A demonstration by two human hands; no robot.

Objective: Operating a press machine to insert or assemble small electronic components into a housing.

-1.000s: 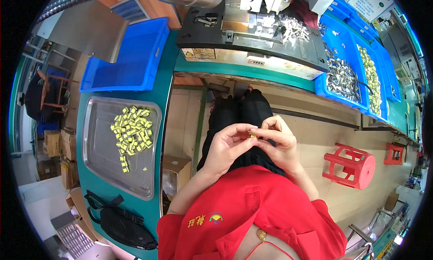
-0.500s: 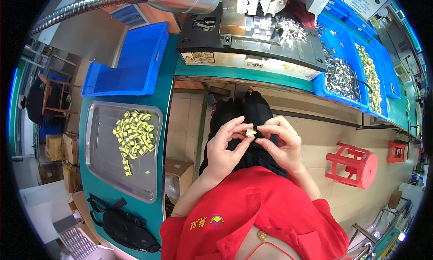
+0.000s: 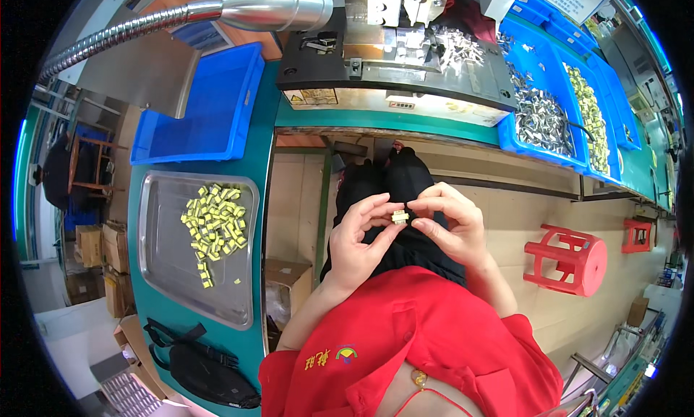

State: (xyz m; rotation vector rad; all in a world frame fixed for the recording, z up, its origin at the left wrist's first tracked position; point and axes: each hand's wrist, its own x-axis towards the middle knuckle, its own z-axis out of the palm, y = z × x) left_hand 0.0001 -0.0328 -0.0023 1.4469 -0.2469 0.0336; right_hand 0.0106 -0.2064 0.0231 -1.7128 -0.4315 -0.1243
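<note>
Above my lap, both hands pinch one small pale yellow and metal part [image 3: 399, 217]. My left hand [image 3: 359, 236] grips it from the left with thumb and fingertips. My right hand [image 3: 450, 225] holds its right end, fingers curled. To my left, a steel tray [image 3: 166, 272] carries a heap of several similar yellow parts [image 3: 215, 222].
A press machine [image 3: 394, 59] with a silver flexible lamp [image 3: 267, 6] stands on the green bench ahead. An empty blue bin [image 3: 202, 110] sits left; blue bins of metal clips [image 3: 538, 117] and yellow parts [image 3: 589, 113] sit right. A red stool [image 3: 567, 259] is on the floor, a black bag [image 3: 199, 366] near the tray.
The small part has come out from between my fingertips and is now plainly visible. My hands shifted slightly; the view tipped down a little.
</note>
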